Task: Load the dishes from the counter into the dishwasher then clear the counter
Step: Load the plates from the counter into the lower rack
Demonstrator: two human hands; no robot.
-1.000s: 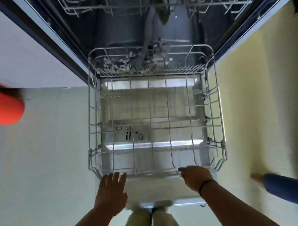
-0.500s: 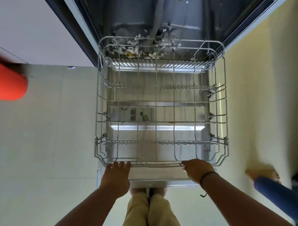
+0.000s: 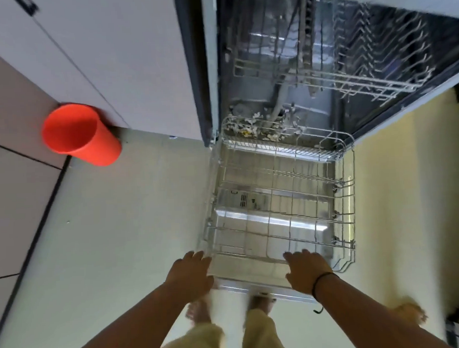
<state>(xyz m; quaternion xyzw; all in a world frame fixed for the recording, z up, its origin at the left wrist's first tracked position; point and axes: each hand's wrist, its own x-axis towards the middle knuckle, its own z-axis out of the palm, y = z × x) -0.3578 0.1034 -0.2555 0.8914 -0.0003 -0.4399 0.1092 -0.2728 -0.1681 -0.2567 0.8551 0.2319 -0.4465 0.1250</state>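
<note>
At far left, beside the pale cabinet front (image 3: 129,62), an orange cup (image 3: 79,134) is seen on the floor, well apart from everything else; no dish is seen anywhere in view, so the counter and its load must be taken to lie outside the frame; next, the left hand (image 3: 192,274) is held at the near left corner of the lower rack (image 3: 277,211), its fingers extended and relaxed, nothing grasped, and whether the wire is touched cannot be told through the blur; the rack itself is drawn fully out over the lowered dishwasher door (image 3: 267,288), bare of dishes, its long axis running away from the person toward the tub; the right hand (image 3: 306,271) is laid at the near rail, fingers likewise loose and nothing gripped; both hands are equally near the rack's front edge, so either may be judged free to fetch dishes; further right and above, the upper rack (image 3: 350,71) is seen inside the tub; no brand, label or legible writing can be made out.
</note>
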